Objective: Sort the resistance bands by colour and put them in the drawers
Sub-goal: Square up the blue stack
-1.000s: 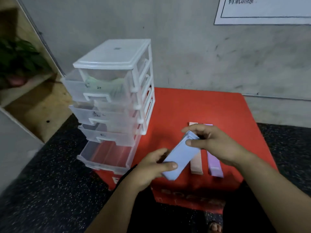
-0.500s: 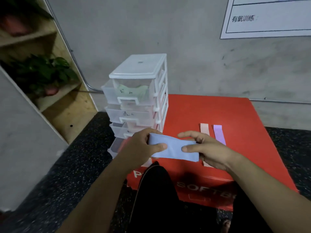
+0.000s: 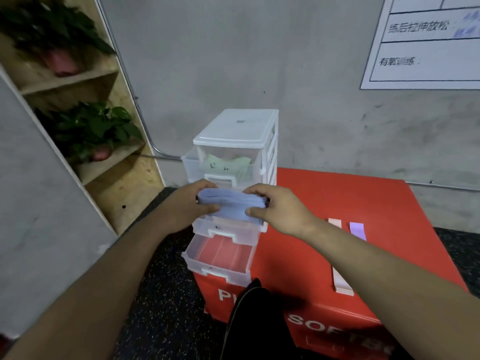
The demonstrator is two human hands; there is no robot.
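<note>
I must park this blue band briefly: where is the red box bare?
Bare between the drawer tower and the pink band, and behind the purple band. Crowded at the drawer fronts, where left hand and right hand hold the blue band.

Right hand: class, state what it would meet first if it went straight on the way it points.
Probably the drawer tower, just below its top drawer, behind the blue band the right hand grips; depth unclear.

We see a red soft box (image 3: 324, 203) on the speckled floor (image 3: 161, 307). A white drawer tower (image 3: 239, 126) stands on it; to the tower's right lie a pink band (image 3: 340, 276) and, farther right, a purple band (image 3: 357, 229).
</note>
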